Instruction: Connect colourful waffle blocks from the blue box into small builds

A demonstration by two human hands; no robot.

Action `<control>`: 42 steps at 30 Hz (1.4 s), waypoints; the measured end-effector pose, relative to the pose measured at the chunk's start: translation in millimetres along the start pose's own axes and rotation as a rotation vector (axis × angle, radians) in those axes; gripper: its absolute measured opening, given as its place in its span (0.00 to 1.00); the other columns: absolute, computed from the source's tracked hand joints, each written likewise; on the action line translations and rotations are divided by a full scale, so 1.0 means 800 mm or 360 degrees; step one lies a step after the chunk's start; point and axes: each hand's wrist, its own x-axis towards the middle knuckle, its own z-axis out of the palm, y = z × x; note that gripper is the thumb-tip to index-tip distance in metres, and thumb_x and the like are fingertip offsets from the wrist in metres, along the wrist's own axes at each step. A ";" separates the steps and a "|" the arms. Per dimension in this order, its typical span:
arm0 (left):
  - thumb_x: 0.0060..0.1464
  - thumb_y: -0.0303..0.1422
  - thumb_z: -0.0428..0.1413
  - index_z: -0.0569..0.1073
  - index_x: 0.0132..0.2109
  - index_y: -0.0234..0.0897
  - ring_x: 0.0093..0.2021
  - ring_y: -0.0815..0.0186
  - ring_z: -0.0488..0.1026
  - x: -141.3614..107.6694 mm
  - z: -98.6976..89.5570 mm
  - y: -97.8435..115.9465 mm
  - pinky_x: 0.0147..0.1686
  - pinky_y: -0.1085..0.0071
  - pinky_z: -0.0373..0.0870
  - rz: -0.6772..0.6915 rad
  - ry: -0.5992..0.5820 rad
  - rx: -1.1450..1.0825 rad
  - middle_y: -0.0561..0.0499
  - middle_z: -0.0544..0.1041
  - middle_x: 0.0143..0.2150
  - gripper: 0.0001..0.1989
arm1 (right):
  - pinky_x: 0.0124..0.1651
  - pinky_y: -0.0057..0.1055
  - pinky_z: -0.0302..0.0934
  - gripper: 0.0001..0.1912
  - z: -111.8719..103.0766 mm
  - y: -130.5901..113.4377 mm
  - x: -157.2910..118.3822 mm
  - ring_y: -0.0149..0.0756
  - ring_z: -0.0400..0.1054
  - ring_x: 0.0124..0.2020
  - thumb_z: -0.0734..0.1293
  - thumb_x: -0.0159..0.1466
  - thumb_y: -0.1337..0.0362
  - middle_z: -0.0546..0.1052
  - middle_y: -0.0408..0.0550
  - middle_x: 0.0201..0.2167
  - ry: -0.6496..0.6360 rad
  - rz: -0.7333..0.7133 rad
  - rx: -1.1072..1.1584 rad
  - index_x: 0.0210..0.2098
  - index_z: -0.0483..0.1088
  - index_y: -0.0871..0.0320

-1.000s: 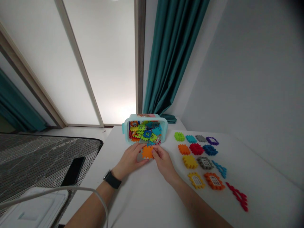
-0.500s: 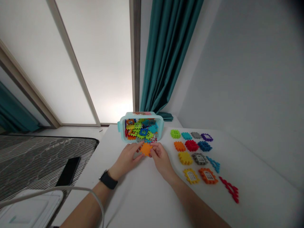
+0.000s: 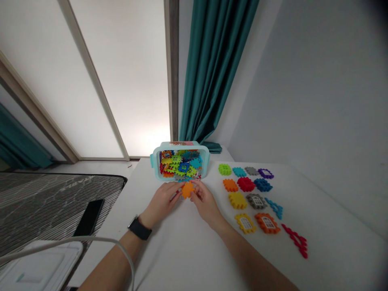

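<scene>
Well, our fingers (image 3: 196, 189) are closing narrowly on the orange interlocking plastic tile (image 3: 188, 189) from both sides, the left hand (image 3: 160, 203) and right hand (image 3: 206, 203) apparently pinching it together to keep it steady and in plain view. We are holding it over the tabletop (image 3: 178, 254), just in front of the teal-rimmed storage box (image 3: 181, 143), which is keeping a jumble of mixed tiles within easy reach. Beyond our right hand, we are keeping sorted colored tiles (image 3: 245, 184) and window-frame pieces (image 3: 267, 223) spread in rows, probably so that each shape stays separate and easy to see.
</scene>
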 end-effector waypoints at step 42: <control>0.57 0.38 0.59 0.75 0.51 0.35 0.33 0.67 0.72 0.010 0.007 0.014 0.35 0.70 0.70 -0.0784 0.0257 -0.1321 0.50 0.77 0.36 0.17 | 0.37 0.31 0.58 0.18 0.007 -0.015 -0.007 0.33 0.66 0.30 0.66 0.62 0.62 0.71 0.39 0.27 0.0005 -0.0001 -0.0036 0.52 0.68 0.54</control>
